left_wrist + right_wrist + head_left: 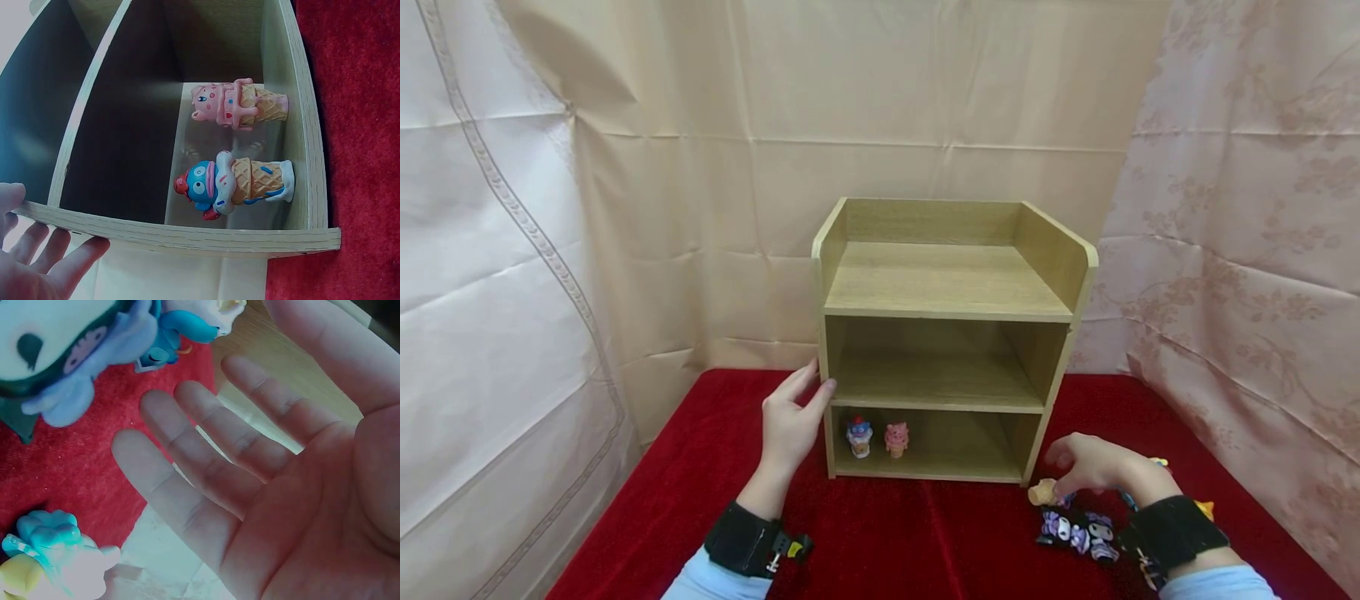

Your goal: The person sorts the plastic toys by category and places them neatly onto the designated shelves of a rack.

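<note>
Plush red cloth (880, 533), boxy wooden shelf (947, 279)

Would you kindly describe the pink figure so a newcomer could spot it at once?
On the red cloth stands a wooden shelf unit. Look in its bottom compartment, left side: the pink figure is the right one, pink-headed above its cone, unlike its blue-faced neighbour.

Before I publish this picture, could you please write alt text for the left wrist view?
A pink figure and a blue-headed figure stand in the bottom compartment of a wooden shelf, seen sideways. The left hand touches the shelf's side; red cloth fills the right.
</note>
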Action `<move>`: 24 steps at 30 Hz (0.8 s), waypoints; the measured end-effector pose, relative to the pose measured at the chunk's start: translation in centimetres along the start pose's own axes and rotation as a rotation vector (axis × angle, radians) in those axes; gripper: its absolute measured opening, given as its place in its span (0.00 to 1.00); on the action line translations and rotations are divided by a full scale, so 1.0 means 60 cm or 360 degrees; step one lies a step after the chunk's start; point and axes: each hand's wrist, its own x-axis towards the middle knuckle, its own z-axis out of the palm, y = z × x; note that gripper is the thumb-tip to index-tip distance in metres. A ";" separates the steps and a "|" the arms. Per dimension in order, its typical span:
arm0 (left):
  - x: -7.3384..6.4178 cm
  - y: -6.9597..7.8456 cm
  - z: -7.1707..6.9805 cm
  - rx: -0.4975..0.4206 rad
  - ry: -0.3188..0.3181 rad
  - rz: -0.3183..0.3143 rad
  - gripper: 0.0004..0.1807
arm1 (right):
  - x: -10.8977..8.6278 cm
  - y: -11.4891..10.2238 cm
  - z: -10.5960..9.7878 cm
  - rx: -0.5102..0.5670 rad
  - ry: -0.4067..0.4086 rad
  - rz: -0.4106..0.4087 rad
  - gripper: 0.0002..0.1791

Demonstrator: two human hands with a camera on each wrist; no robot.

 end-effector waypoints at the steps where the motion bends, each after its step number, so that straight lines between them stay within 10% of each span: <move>1: 0.000 0.000 0.000 0.0000 0.0001 0.0000 0.23 | 0.000 -0.001 0.001 -0.0004 -0.0001 0.0000 0.26; 24: -0.001 -0.001 -0.001 0.0032 -0.0008 -0.0034 0.24 | 0.010 0.009 0.021 -0.0011 -0.0125 0.0101 0.22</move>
